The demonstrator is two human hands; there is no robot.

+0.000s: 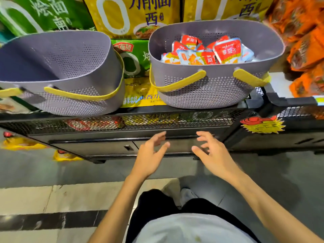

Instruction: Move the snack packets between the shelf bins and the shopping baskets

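Two grey perforated baskets with yellow handles stand on the black mesh shelf. The left basket (pixel 73 95) shows nothing inside. The right basket (pixel 206 92) holds several red, white and orange snack packets (pixel 226 50). My left hand (pixel 151 155) and my right hand (pixel 213 151) hover below the shelf edge, in front of its black front panel. Both have their fingers spread and loosely bent, and hold nothing. Neither touches a basket.
Large yellow noodle bags (pixel 136 14) and green ones (pixel 35 13) stand behind the baskets. Orange packets (pixel 305 50) pile up at the right. The mesh shelf front (pixel 140 121) sits above a tiled floor; loose yellow packets (pixel 21 143) lie low at the left.
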